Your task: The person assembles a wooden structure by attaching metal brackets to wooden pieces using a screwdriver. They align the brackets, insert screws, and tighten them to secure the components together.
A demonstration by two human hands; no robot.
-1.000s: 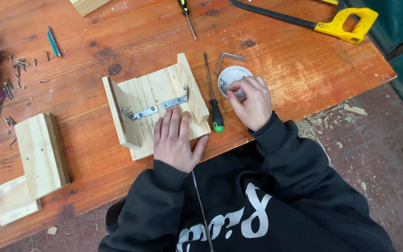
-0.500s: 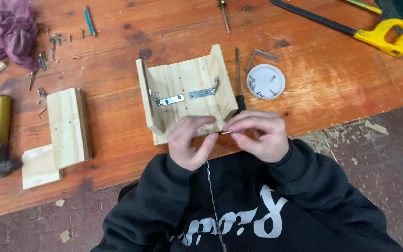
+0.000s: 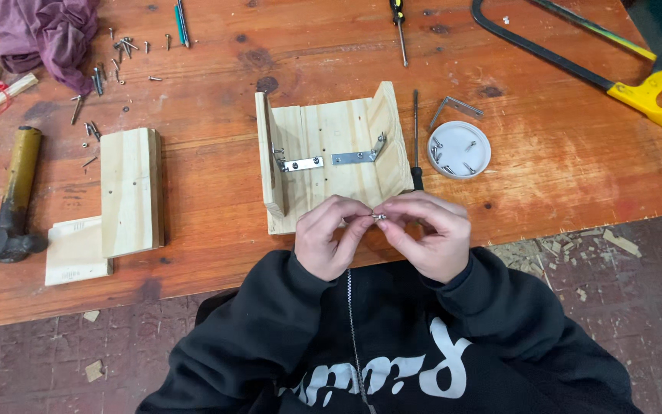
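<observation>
Head view: I see left hand (image 3: 331,241) & right hand (image 3: 430,238) both pinching one small screw (image 3: 378,217), prob light, stiff, slippery, best held by shank

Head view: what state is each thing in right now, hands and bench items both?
Left hand: pinching a small screw.
Right hand: pinching the same screw.
Wooden assembly: two side walls upright, metal brackets fixed inside.
White lid: open side up, screws inside.
Hammer: lying flat.
Hacksaw: lying flat.
</observation>
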